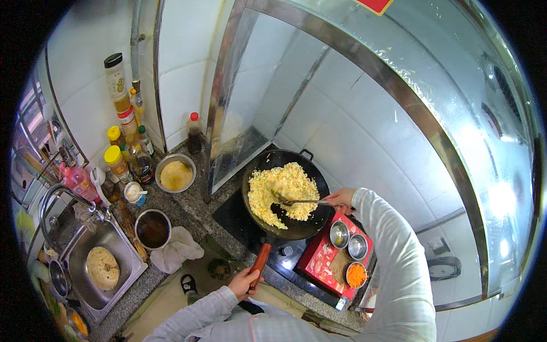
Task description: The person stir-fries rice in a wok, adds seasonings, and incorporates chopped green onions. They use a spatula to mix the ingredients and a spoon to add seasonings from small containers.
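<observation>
My left hand (pixel 245 282) grips the reddish wooden handle (pixel 264 256) of a black wok (pixel 299 231) on the stove. In my right hand (pixel 340 200) is the handle of a metal spatula (pixel 310 201). Its blade dips into yellowish fried rice (pixel 295 179) and is partly hidden by it. Rice covers much of the wok's middle, with a bare dark patch beside the blade. Some grains near the blade look blurred.
On a red box (pixel 318 250) to the right stand two steel bowls and a bowl of shredded carrot (pixel 356 275). A bowl of yellowish liquid (pixel 176 175), sauce bottles (pixel 140 160) and a white cloth (pixel 176 252) lie left. A steel sink (pixel 89 295) and glass screen (pixel 243 128) flank the counter.
</observation>
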Tool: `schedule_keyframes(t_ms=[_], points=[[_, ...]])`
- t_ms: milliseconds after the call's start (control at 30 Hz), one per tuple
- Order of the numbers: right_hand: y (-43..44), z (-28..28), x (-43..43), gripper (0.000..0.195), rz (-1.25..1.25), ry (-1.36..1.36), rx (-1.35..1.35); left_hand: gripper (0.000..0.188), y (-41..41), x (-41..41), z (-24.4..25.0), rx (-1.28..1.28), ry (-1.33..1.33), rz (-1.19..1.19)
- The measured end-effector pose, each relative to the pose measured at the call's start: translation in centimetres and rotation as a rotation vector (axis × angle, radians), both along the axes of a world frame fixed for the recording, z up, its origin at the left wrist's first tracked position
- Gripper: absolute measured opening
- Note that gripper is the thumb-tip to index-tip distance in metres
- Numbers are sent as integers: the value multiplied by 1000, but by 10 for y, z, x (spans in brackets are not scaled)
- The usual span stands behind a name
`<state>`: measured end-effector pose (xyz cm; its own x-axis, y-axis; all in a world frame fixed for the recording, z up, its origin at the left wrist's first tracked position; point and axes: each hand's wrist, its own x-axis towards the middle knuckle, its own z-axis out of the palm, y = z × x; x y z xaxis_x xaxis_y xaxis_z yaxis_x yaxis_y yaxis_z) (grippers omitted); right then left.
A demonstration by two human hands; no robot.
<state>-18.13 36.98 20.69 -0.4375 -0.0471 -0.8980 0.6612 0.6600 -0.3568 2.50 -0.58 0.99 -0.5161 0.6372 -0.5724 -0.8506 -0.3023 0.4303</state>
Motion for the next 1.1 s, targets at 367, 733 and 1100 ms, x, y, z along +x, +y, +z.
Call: schedule_keyframes(t_ms=[367, 733, 1100], points=[[-37, 19, 81, 38, 446, 204, 271, 27, 1, -1, -2, 37, -59, 44], [-42, -5, 99, 39, -9, 198, 61, 27, -1, 0, -2, 54, -95, 49], [-140, -127, 55, 38, -944, 478, -384, 29, -2, -5, -1, -7, -101, 33]])
